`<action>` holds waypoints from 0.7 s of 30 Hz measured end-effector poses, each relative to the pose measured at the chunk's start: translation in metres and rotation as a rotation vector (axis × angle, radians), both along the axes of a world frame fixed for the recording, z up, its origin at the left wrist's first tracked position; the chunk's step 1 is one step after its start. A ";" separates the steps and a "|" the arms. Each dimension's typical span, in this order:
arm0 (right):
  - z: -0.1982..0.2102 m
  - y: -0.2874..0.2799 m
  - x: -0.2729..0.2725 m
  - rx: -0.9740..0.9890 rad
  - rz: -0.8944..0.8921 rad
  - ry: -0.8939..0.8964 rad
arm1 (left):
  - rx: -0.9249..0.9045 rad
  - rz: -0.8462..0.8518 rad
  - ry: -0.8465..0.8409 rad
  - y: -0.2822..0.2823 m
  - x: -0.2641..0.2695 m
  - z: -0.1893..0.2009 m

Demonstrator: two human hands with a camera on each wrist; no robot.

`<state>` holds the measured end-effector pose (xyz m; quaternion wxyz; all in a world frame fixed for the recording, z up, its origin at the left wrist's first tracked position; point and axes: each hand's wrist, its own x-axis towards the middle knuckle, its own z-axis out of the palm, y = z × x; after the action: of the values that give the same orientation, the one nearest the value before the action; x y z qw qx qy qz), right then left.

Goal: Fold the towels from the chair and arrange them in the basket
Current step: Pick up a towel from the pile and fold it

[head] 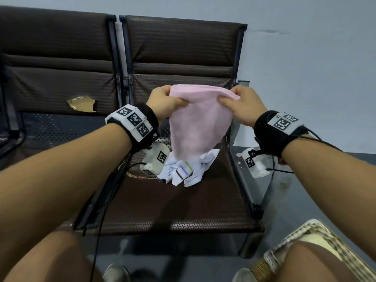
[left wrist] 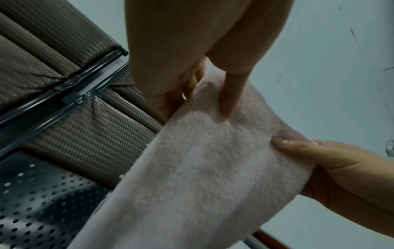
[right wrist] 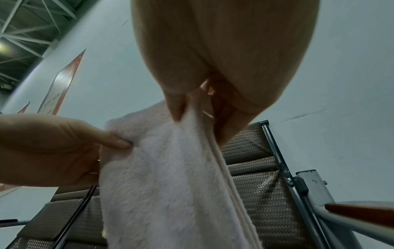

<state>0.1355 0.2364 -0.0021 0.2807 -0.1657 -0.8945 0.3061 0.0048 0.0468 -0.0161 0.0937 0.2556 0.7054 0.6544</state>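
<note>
A pink towel (head: 200,123) hangs in the air above the brown chair (head: 183,200), folded over along its top edge. My left hand (head: 164,102) pinches its top left corner and my right hand (head: 240,102) pinches the top right corner. The left wrist view shows my left thumb pressing into the pink towel (left wrist: 202,168), with my right hand (left wrist: 341,171) gripping the other side. From the right wrist, the pink towel (right wrist: 166,185) droops below my right fingers, while my left hand (right wrist: 53,148) holds its far edge. A crumpled white towel (head: 187,169) with coloured stripes lies on the seat. The woven basket (head: 317,237) stands on the floor at lower right.
A second brown chair (head: 57,68) with a torn patch stands to the left. A grey wall rises behind, and a metal post (head: 243,83) stands right of the chair. My knees fill the lower corners; a folded pale cloth (head: 313,241) lies in the basket.
</note>
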 end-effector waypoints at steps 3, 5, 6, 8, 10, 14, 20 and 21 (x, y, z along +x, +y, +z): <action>-0.025 0.000 0.010 0.023 0.098 -0.067 | -0.105 -0.030 0.017 -0.013 0.005 -0.031; -0.053 -0.001 0.018 -0.005 0.176 -0.195 | -0.324 -0.106 0.001 -0.023 0.008 -0.065; -0.068 -0.003 0.022 -0.026 0.214 -0.291 | -0.449 -0.146 -0.014 -0.028 0.010 -0.084; -0.099 -0.007 0.032 -0.032 0.283 -0.551 | -0.724 -0.235 -0.011 -0.038 0.020 -0.118; -0.129 -0.013 0.043 -0.072 0.359 -0.806 | -0.933 -0.342 0.007 -0.045 0.033 -0.146; -0.167 -0.020 0.058 -0.459 0.436 -1.017 | -0.921 -0.537 -0.347 -0.060 0.051 -0.185; -0.184 -0.012 0.046 -0.707 0.292 -0.885 | -0.823 -0.389 -0.446 -0.054 0.032 -0.203; -0.187 -0.009 0.042 -0.735 0.239 -0.827 | -0.777 -0.329 -0.436 -0.048 0.027 -0.206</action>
<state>0.1774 0.2277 -0.1894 -0.2059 -0.2560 -0.7772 0.5366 0.0321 -0.0016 -0.2225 0.4305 0.1667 0.8120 0.3570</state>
